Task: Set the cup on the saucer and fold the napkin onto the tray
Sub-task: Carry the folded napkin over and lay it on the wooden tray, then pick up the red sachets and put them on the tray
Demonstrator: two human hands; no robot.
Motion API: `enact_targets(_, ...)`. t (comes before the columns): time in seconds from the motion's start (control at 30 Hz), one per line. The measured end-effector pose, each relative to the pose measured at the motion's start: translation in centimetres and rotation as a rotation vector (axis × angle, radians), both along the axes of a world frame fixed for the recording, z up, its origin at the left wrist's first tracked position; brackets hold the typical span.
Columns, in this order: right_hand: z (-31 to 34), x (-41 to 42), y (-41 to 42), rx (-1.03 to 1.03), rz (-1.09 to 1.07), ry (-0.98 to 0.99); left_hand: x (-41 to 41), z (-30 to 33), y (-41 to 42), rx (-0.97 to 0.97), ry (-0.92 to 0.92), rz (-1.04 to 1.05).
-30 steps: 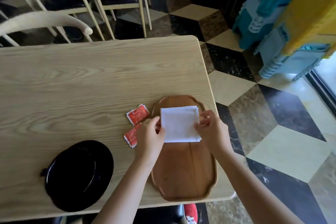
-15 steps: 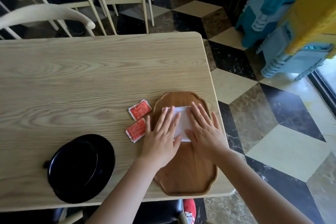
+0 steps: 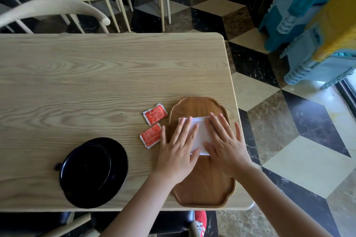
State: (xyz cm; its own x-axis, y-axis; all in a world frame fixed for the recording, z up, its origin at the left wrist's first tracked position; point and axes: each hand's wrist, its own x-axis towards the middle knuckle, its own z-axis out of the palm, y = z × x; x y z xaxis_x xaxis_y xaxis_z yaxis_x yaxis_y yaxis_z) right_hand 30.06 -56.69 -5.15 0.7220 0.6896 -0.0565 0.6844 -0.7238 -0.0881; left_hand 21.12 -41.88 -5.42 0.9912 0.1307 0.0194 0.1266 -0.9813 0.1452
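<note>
While the folded white paper napkin [image 3: 200,133] lies flat on the far half of the oval brown wooden tray [image 3: 204,186], both hands press it down with straight, spread fingers: the left hand [image 3: 178,149] covers its left side and the right hand [image 3: 224,141] its right, neither one curled round anything. Only a strip of white shows between them. Being thin, soft and very light, the napkin will likely crease wherever it is pressed and slide easily on the smooth wood, so any further fold is best made by pinching a free corner or edge while the other palm pins the rest. The tray sits at the table's near right corner, its long side running along the right edge of the pale wooden table [image 3: 96,82]. Just left of the tray lie two small red sachets [image 3: 155,115], one behind the other, close to the left hand's thumb. Well apart, toward the near edge, the glossy black cup [image 3: 84,165] appears already set on the round black saucer [image 3: 115,181], its handle pointing left; both look hard, slick and breakable.
</note>
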Motion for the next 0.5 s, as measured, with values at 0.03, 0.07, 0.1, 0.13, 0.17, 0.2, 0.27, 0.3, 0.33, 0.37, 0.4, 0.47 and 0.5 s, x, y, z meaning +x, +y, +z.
enact_targets(0.03,0.0,0.0,0.0,0.009,0.006,-0.011,0.0,0.1,-0.1,-0.003,-0.017,-0.002)
enact_targets(0.07,0.1,0.0,0.1,0.028,0.012,-0.034,-0.2,0.3,0.0,-0.02,-0.053,-0.005)
enact_targets(0.1,0.4,0.0,0.3,0.061,0.014,-0.061,-0.3,0.6,0.1,-0.055,-0.109,0.001)
enact_targets(0.13,0.8,0.1,0.6,0.109,0.013,-0.093,-0.5,1.0,0.6,-0.106,-0.172,0.021)
enact_targets(0.17,1.4,0.2,1.2,0.167,0.018,-0.126,-0.7,1.5,1.4,-0.154,-0.243,0.067)
enact_targets(0.2,2.0,0.5,2.0,0.226,0.026,-0.162,-0.9,2.0,2.3,-0.184,-0.307,0.139)
enact_targets(0.27,2.9,1.1,4.6,0.316,0.045,-0.186,-1.3,2.6,4.5,-0.189,-0.352,0.302)
enact_targets(0.3,3.2,1.5,6.3,0.339,0.059,-0.161,-1.4,2.7,5.6,-0.181,-0.309,0.364)
enact_targets(0.33,3.4,1.9,8.1,0.357,0.067,-0.126,-1.5,2.9,6.4,-0.178,-0.223,0.417)
enact_targets(0.37,3.6,2.2,9.9,0.366,0.076,-0.078,-1.4,3.0,7.0,-0.173,-0.112,0.462)
enact_targets(0.4,3.6,2.4,11.5,0.355,0.08,-0.03,-1.4,3.2,7.3,-0.157,0.009,0.488)
enact_targets(0.47,3.1,2.7,14.3,0.222,0.1,0.105,-1.3,3.2,7.5,-0.1,0.148,0.488)
enact_targets(0.5,2.7,2.7,15.3,0.134,0.118,0.168,-1.2,3.2,7.6,-0.083,0.163,0.477)
